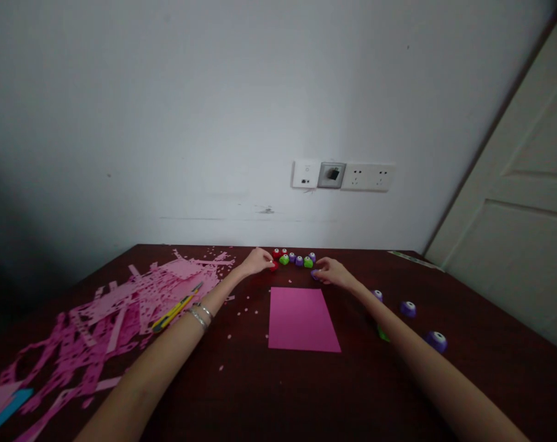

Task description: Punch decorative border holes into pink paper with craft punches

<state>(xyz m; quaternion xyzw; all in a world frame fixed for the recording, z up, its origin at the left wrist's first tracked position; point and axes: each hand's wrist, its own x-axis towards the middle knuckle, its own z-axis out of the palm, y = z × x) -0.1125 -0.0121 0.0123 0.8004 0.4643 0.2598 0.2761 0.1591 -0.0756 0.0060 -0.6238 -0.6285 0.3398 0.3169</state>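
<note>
My left hand [256,261] reaches to the back of the table, its fingers closed on a red craft punch [273,266]. Opposite it, my right hand [334,272] pinches a purple craft punch [314,274], partly covered by the fingers. Between and behind the hands stands a cluster of small punches: red punches [276,252], green punches [308,263] and purple punches [299,261]. A pink sheet of paper [301,319] lies flat in front of both hands.
Punched pink paper strips [122,307] heap on the left, with a yellow utility knife [175,310] on them. More purple punches [408,309] stand on the right; a green one [383,334] is mostly behind my right forearm. Pink scraps [229,336] dot the table. A wall with sockets [368,177] rises behind.
</note>
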